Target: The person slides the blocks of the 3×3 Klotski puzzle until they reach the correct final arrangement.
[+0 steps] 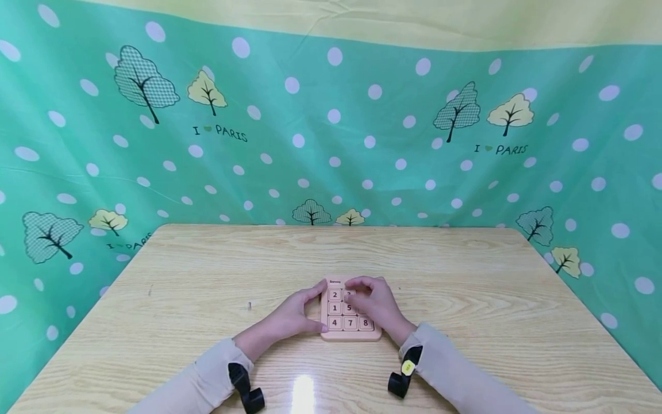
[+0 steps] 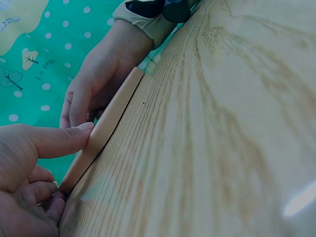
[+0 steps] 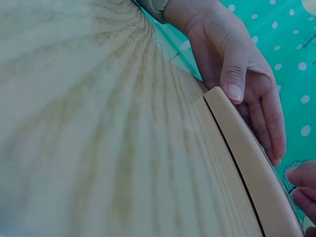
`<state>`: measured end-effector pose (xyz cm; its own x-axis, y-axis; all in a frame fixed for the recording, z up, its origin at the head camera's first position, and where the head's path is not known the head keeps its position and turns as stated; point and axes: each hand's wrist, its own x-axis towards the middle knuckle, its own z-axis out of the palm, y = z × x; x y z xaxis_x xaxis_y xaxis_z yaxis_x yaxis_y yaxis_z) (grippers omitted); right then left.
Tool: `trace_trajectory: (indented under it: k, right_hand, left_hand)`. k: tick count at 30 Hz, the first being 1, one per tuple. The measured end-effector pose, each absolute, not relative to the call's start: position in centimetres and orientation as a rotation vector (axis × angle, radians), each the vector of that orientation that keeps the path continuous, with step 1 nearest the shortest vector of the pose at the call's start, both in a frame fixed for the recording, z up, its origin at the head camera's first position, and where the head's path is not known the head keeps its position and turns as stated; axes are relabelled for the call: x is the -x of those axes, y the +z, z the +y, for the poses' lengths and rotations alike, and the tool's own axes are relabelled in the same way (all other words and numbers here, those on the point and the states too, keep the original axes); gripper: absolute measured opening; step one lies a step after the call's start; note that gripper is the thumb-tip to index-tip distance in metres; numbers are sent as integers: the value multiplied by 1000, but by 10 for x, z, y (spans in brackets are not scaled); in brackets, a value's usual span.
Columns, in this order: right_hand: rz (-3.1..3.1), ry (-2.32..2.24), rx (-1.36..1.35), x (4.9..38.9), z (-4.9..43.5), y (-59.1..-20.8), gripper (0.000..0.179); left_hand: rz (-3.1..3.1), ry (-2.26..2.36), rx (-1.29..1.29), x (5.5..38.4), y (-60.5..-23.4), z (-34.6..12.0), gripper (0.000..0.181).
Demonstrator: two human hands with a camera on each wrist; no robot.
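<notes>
A pale number slide puzzle (image 1: 351, 337) lies flat on the table in the head view; tiles 2, 1, 5, 4, 7 and 8 show clearly. My left hand (image 1: 291, 315) holds its left side, index finger at the far corner and thumb at the near corner. In the left wrist view that thumb (image 2: 61, 140) presses the puzzle's near edge (image 2: 106, 121). Over the upper right tiles is my right hand (image 1: 381, 303), thumb and index finger at tile 3 (image 1: 349, 294), hiding the tiles to its right. Its fingertips (image 3: 303, 185) appear above the puzzle's edge (image 3: 247, 158) in the right wrist view.
The wooden table (image 1: 465, 276) stretches out on all sides of the puzzle. Behind it and along both sides hangs a green dotted cloth (image 1: 331, 144) printed with trees. Black wrist straps with small cameras (image 1: 398, 384) sit on both sleeves.
</notes>
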<state>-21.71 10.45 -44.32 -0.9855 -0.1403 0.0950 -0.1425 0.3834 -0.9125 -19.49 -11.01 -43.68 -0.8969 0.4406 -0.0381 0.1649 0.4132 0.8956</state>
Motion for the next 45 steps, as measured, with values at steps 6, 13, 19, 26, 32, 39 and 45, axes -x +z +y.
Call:
trace_trajectory:
  k: [6,13,19,26,32,39,45]
  right_hand:
    - [-2633,1638,-287,218,102,-443,24]
    - [-2633,1623,-291,218,100,-442,22]
    - [-2645,1603,-289,219,98,-442,22]
    - [-2661,1603,-302,217,100,-440,22]
    - [-2667,1596,-306,215,105,-439,22]
    - [-2680,1595,-270,215,110,-441,20]
    - [-2685,1555,-256,216,114,-442,20]
  left_hand:
    - [2407,1472,-532,194,-436,-110,95]
    - [2400,1483,-525,195,-436,-110,96]
    - [2406,1479,-521,194,-435,-110,96]
    - [2386,1489,-527,195,-437,-110,96]
    - [2351,1520,-524,195,-437,-110,95]
    - [2332,1538,-528,194,-436,-111,94]
    - [2334,1538,-528,193,-434,-110,94]
